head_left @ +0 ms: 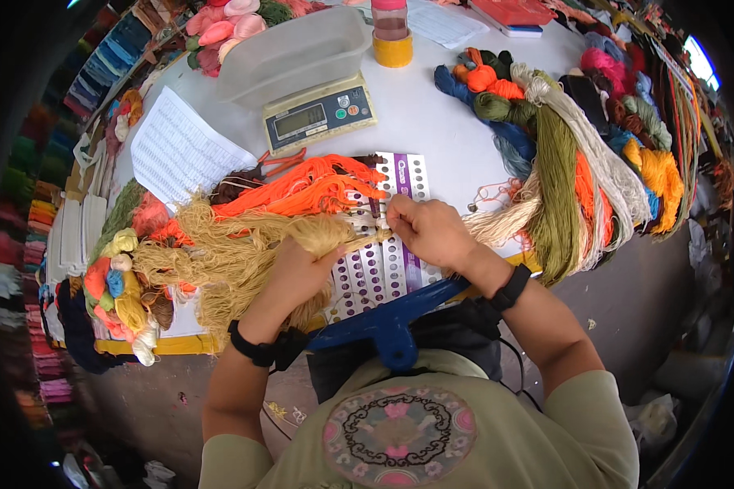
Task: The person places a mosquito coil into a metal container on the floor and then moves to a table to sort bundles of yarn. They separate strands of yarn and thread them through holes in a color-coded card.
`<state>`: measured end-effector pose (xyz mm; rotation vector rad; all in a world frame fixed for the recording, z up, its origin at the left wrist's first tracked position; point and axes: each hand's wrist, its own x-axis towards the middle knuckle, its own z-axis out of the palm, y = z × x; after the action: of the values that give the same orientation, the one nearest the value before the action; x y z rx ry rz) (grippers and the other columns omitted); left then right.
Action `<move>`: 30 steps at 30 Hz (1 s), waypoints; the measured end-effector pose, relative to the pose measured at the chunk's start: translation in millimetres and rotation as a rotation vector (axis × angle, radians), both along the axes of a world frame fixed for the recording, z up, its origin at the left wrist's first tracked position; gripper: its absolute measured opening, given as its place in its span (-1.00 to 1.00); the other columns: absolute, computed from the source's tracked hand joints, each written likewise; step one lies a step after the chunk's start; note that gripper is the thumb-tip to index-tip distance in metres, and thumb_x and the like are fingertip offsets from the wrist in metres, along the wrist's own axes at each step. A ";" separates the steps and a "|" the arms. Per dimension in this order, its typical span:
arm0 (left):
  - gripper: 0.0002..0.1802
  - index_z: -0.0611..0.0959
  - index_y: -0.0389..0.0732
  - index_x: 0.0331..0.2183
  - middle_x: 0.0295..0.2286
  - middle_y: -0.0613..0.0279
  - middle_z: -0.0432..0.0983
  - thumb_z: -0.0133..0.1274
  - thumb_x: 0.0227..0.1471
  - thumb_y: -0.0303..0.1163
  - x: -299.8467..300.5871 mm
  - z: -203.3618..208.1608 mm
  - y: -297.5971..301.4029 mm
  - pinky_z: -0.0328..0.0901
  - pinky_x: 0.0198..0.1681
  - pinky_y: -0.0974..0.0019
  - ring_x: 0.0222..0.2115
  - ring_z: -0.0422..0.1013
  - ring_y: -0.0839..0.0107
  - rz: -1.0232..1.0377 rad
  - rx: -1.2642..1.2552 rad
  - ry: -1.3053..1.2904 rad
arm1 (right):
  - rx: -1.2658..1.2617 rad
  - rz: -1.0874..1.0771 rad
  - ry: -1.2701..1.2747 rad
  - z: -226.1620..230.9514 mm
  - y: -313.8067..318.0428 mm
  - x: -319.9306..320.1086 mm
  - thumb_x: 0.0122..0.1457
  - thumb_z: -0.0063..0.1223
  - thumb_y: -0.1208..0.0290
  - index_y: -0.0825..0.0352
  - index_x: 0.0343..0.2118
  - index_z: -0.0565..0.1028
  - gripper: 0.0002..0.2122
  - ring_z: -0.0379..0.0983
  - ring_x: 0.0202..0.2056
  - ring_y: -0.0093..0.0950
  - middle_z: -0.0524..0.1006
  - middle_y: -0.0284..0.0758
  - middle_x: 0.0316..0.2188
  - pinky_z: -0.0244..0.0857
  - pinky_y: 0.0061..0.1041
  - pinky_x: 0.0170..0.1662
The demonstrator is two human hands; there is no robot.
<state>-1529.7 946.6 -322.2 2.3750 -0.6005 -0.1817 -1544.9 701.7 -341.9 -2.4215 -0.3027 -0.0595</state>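
Threading tan yarn strands (pixel 359 239) onto punched card (pixel 383 261), that looks like the step in hand. Left hand (pixel 298 273) closed around the tan yarn bundle (pixel 228 257), holding it just left of the card. Right hand (pixel 428 232) fingers pinched together on the strand ends at the card's upper middle, right at a hole row. Card lying flat on white desk (pixel 432 122), near edge, over a blue holder (pixel 387 322). Orange yarn (pixel 302 187) draped just above the hands, touching the card's top. Olive, cream and orange skeins (pixel 571 187) heaped right; digital scale (pixel 318 118) with clear tub (pixel 294 53) behind; printed sheet (pixel 179 151) left. Next move probably calls for keeping the pinch tight, feeding the strand through one hole without snagging neighbours, left hand paying out slack.
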 end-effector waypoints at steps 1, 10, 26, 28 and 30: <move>-0.67 0.59 -0.18 -0.19 -0.31 0.03 0.54 0.15 -0.07 -0.33 -1.8 -0.1 10.6 0.32 -0.17 0.12 -0.27 0.45 0.02 -0.006 0.010 0.006 | 0.010 -0.006 0.006 -0.9 0.1 0.1 0.09 0.01 0.43 0.18 -0.38 0.38 -0.94 0.47 -0.52 -0.18 0.50 -0.26 -0.62 0.32 -0.27 -0.44; -0.81 0.56 -0.16 -0.31 -0.48 0.27 0.58 -0.03 0.16 -0.26 -4.7 35.6 73.9 0.06 -0.79 0.60 -0.71 0.30 0.68 0.736 -0.792 0.481 | 0.003 0.047 -0.017 0.2 5.1 3.3 0.11 -0.02 0.38 0.16 -0.36 0.39 -0.94 0.47 -0.50 -0.17 0.52 -0.27 -0.60 0.32 -0.21 -0.42; -0.16 0.55 -0.35 -0.35 -0.60 0.06 0.48 -0.20 0.00 0.38 -134.4 154.5 44.3 0.17 -0.75 0.43 -0.70 0.38 0.40 -0.048 -0.757 0.929 | 0.755 0.718 0.161 86.5 115.6 -39.0 -0.05 0.17 0.50 0.33 -0.16 0.44 -0.67 0.43 -0.17 -0.41 0.51 -0.31 -0.27 0.25 -0.46 -0.07; -0.23 0.57 -0.32 -0.33 -0.59 0.07 0.49 -0.21 0.06 0.31 -128.5 139.8 59.0 0.20 -0.74 0.42 -0.67 0.41 0.38 0.153 -0.831 0.920 | 1.010 0.591 0.111 112.7 117.1 -35.3 -0.05 0.15 0.54 0.31 -0.31 0.44 -0.79 0.44 -0.32 -0.44 0.52 -0.36 -0.40 0.27 -0.53 -0.21; -0.49 0.56 -0.23 -0.19 -0.50 0.15 0.52 -0.12 0.16 0.05 -118.6 114.9 92.1 0.30 -0.64 0.44 -0.59 0.47 0.42 0.352 -0.627 1.038 | 0.853 0.628 -0.038 150.3 120.5 -44.6 -0.05 0.15 0.55 0.30 -0.31 0.44 -0.79 0.44 -0.35 -0.44 0.51 -0.34 -0.43 0.28 -0.53 -0.24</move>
<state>-1648.3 1038.7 -207.3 1.4490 0.2405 -0.8485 -1589.6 822.2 -191.6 -1.4121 -0.8451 0.0419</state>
